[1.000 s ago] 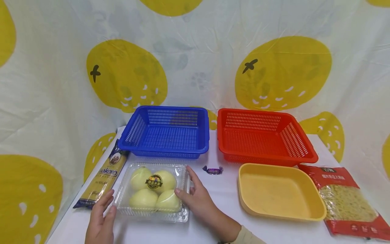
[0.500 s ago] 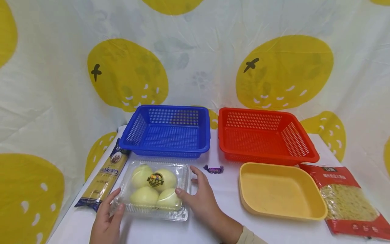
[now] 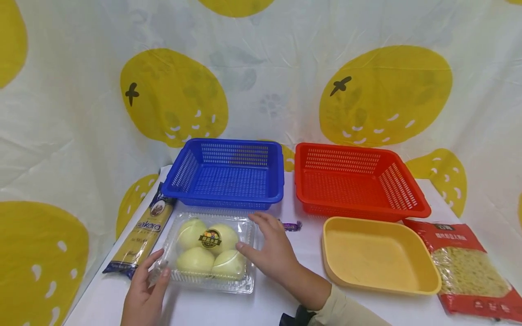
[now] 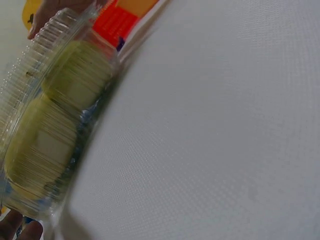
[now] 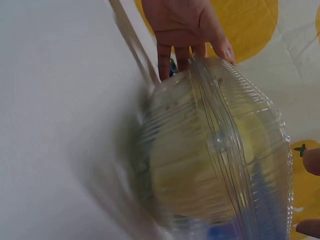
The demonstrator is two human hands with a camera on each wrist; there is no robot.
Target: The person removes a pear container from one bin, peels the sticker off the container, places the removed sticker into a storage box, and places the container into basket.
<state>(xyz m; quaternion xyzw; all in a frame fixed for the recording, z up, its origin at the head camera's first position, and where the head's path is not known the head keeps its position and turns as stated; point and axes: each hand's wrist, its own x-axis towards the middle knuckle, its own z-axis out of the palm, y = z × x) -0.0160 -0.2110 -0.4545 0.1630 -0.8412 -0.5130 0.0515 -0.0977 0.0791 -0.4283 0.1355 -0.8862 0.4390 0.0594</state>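
A clear plastic clamshell box (image 3: 210,283) holds several large, pale yellow-green round fruits (image 3: 195,260) under a lid with a dark round label. My left hand (image 3: 144,287) is at the box's near left corner, its thumb and fingers spread around that corner; the right wrist view shows this left hand (image 5: 182,22) with fingers down the box's end and thumb beside the lid. Over the right side of the lid, my right hand (image 3: 275,249) has its fingers spread, and its fingertips (image 5: 312,161) stand off the lid in the right wrist view.
A blue basket (image 3: 228,201) and a red basket (image 3: 359,210) stand at the back. Right of the box is a yellow tray (image 3: 375,258), with a red food packet (image 3: 469,267) beyond it. An Ankara pasta packet (image 3: 142,231) lies left; a purple-wrapped candy (image 3: 291,226) lies partly behind my right hand.
My left hand has come in from the left to the box's corner. My right hand has shifted slightly up over the lid and now partly covers the candy. The box stays roughly in place.
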